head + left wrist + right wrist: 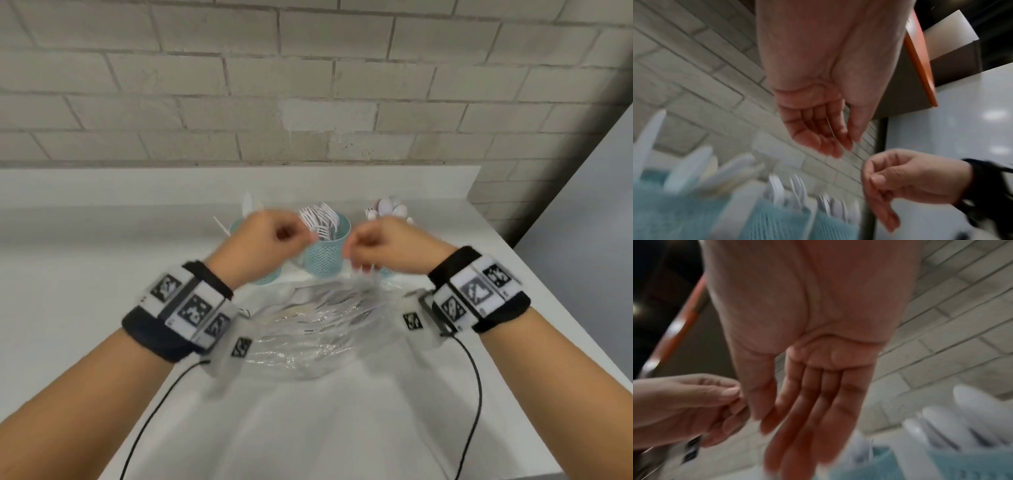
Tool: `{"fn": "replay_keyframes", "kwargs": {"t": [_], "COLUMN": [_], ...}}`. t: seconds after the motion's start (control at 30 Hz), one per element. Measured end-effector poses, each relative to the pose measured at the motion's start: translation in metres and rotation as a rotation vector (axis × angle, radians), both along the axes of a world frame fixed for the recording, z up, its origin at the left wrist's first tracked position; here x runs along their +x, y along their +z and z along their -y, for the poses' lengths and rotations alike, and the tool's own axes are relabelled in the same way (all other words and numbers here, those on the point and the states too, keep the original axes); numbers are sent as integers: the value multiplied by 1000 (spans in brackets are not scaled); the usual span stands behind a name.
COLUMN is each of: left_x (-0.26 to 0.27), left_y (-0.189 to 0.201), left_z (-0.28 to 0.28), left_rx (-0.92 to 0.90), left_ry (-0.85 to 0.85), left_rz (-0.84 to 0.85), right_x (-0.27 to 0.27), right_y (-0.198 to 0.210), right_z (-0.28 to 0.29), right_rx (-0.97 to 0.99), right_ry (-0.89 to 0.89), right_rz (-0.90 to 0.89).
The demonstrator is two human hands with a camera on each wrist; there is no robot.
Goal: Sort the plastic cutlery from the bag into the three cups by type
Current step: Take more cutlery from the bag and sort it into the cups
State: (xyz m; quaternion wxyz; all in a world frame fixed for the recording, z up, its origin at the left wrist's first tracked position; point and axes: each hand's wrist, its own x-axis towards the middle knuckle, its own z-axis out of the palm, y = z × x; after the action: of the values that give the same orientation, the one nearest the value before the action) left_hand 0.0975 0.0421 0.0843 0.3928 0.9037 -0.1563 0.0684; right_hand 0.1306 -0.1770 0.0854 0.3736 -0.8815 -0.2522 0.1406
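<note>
A crumpled clear plastic bag lies on the white counter, and its top edge rises toward my hands. My left hand and right hand hover close together just above it, in front of the cups, each with thumb pressed to forefinger. A thin clear film edge crosses my left fingers. Behind the hands stand three teal mesh cups: the left cup holds knives, the middle cup holds forks, and the right cup, mostly hidden, holds spoons. The bag's contents are too blurred to make out.
A brick wall and a low white ledge close off the back. The counter's right edge runs diagonally. Black cables trail from both wrist bands toward me. Bare counter lies in front of the bag.
</note>
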Motion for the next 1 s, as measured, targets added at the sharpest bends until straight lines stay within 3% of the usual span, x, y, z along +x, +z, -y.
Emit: {"fn": "replay_keyframes", "kwargs": {"t": [0.07, 0.13, 0.27, 0.37, 0.5, 0.7, 0.87, 1.0], "left_x": [-22, -35, -43, -44, -37, -39, -38, -39], "left_y": [-21, -44, -76, -79, -80, -93, -99, -106], "left_z": [11, 16, 21, 26, 30, 33, 31, 30], "left_rx": [198, 393, 667, 811, 860, 920, 880, 794], "left_ry": [-151, -213, -205, -127, -8, 4, -27, -23], "left_rz": [-179, -291, -470, -418, -298, -257, -328, -385], "right_x": [-22, -37, -44, -43, -45, -51, -52, -54], "right_y": [-21, -42, -62, -67, -69, -81, -92, -97], "right_z": [-7, -11, -6, -1, 5, -10, -20, -26], "right_rx": [-219, -419, -582, -679, -812, -947, -923, -801], "right_ry": [152, 228, 150, 72, -23, -32, 16, 74], "right_rz": [-59, 8, 80, 150, 271, 372, 388, 260]}}
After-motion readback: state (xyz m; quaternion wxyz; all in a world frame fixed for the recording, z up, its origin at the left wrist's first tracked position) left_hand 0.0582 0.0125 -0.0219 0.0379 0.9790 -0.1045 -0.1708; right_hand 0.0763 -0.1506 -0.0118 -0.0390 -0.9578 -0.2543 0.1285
